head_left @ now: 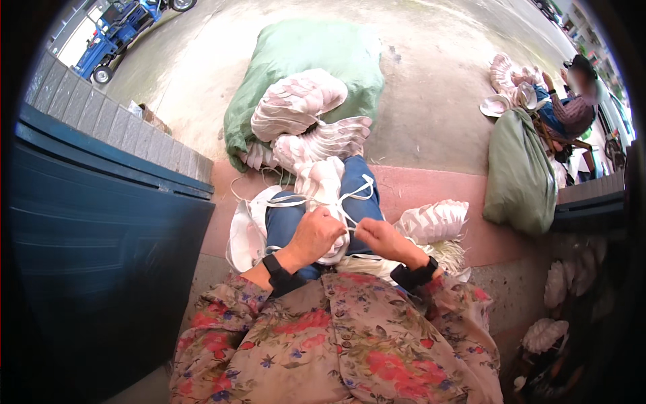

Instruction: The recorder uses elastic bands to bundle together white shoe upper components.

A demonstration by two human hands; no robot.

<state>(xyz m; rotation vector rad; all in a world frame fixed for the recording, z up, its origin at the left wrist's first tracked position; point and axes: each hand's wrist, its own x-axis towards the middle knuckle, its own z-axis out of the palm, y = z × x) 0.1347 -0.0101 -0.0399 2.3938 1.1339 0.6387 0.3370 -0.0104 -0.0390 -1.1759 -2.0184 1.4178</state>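
My left hand is closed in a fist over my lap, pinching a white cord. Close beside it, my right hand is closed too, and a short length of the same cord runs between the two. Loops of cord spread over my knees, across a bundle of white, curved, nested pieces lying between my legs. More such nested pieces form a ruffled stack just beyond, leaning on a large pale green sack. What the pieces are exactly, I cannot tell.
Another white stack lies by my right knee, near pale loose strands. A blue door stands at left. On the right are a full green sack and a seated person among similar stacks. A blue vehicle is parked far left.
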